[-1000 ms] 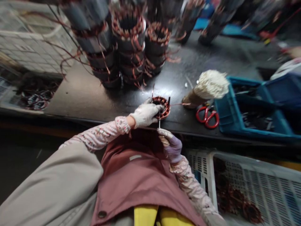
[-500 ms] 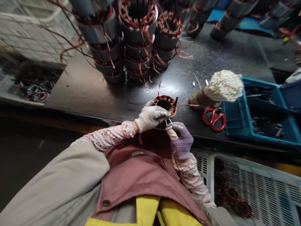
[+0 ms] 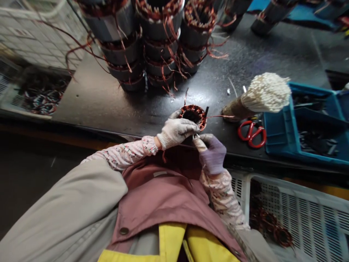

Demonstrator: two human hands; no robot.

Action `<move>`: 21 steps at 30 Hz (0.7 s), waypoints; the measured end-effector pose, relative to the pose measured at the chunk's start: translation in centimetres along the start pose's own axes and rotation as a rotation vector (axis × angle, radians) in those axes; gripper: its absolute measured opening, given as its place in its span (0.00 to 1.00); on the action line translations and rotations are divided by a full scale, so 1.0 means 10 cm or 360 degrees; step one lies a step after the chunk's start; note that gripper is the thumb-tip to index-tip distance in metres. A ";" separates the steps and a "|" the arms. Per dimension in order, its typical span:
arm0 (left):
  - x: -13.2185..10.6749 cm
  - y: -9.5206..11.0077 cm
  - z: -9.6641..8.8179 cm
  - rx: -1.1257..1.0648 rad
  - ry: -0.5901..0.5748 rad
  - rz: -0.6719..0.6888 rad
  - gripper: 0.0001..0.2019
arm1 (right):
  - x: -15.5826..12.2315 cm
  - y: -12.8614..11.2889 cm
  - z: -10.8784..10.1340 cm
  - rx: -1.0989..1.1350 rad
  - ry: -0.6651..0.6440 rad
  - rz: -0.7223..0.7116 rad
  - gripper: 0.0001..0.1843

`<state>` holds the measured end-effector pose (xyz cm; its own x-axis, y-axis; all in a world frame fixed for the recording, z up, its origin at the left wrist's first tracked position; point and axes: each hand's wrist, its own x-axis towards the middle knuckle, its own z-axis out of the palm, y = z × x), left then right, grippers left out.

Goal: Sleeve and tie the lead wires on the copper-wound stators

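A small motor stator (image 3: 201, 123) with copper windings stands at the table's front edge, a dark strip and loose copper leads sticking out of it. My left hand (image 3: 176, 131), in a whitish knit glove, is closed on its near left side, fingers lying across the front rim. Close to the rim on the right, my right hand (image 3: 212, 152) wears a purple glove with pale wrapping on a finger. It pinches a thin white cord (image 3: 195, 136) at the stator's near side. The stator's lower body is hidden behind my hands.
Stacked stators (image 3: 160, 47) rise at the back. Right of my hands stand a bundle of white cords (image 3: 268, 92), red-handled scissors (image 3: 251, 134) and a blue divided bin (image 3: 283, 134). A white crate (image 3: 305, 211) with copper coils sits below the table edge.
My right hand has moved up towards the stator's rim, and less of the white cord shows between the hands. My left hand stays on the stator. The view has shifted slightly.
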<state>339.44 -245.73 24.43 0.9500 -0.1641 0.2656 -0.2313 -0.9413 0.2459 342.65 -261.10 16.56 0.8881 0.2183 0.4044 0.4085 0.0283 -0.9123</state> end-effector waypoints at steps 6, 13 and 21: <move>0.01 0.00 0.00 -0.0016 -0.0002 0.0020 0.08 | 0.02 0.04 0.02 -0.0041 -0.0084 -0.0071 0.14; 0.01 -0.01 0.01 0.0052 -0.0047 -0.0005 0.10 | 0.05 0.06 0.05 -0.0077 -0.0042 -0.0031 0.19; 0.03 -0.03 0.03 0.0058 -0.0084 -0.0035 0.10 | 0.10 0.04 -0.07 -0.0854 0.0032 -0.0597 0.20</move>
<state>339.84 -245.56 24.16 0.9648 -0.1577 0.2106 -0.2033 -0.9549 0.2166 343.83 -261.55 16.68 0.6665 0.2696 0.6951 0.7351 -0.3926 -0.5526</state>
